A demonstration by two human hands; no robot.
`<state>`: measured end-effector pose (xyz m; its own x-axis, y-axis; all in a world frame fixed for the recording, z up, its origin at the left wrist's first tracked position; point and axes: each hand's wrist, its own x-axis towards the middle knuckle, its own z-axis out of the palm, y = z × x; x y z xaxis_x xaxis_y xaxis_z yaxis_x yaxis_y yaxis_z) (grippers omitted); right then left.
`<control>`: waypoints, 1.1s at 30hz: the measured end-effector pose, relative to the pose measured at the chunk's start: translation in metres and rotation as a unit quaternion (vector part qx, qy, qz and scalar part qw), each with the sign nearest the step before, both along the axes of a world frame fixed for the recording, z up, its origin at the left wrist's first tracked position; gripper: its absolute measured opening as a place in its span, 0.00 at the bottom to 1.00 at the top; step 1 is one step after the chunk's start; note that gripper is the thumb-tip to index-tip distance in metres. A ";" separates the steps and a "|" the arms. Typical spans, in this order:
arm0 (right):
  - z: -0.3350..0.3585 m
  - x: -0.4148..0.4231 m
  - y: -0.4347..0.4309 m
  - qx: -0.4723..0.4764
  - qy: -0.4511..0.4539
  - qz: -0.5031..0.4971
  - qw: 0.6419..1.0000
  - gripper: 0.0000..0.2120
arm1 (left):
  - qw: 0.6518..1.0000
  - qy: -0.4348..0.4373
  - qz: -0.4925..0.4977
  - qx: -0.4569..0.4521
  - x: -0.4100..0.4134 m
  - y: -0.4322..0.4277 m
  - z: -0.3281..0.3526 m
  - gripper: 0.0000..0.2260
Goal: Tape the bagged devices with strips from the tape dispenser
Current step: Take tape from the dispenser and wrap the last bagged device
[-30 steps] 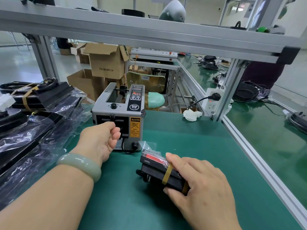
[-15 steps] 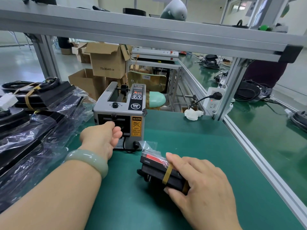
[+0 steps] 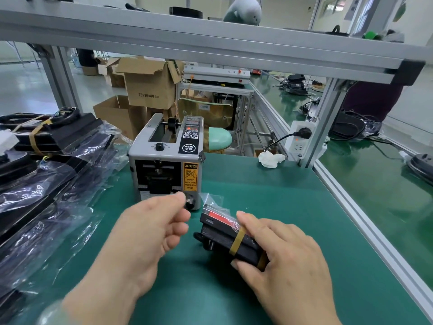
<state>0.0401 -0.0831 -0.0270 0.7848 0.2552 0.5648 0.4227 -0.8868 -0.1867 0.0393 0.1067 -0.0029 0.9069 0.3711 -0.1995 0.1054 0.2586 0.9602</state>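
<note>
Rightward, mat (image 3: 281, 207) runs to rail (image 3: 365, 225); right hand (image 3: 288, 261) grips bagged device (image 3: 225, 233), left hand (image 3: 150, 233) curled, hold unclear.

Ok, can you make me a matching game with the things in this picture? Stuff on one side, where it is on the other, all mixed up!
Things:
1. tape dispenser
2. bagged device
3. white crumpled wad
4. cardboard box

Places:
a. gripped by the right hand
b. past the green table, stacked on other boxes
c. at the green table's far edge, beside the frame post
d. standing in the middle of the green table

Pairs: 1-d, 2-a, 3-c, 4-b.
</note>
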 end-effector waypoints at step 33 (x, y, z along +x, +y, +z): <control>-0.001 -0.004 0.006 -0.004 0.000 -0.030 1.000 0.40 | 0.992 -0.065 0.065 0.084 -0.011 -0.043 -0.018 0.09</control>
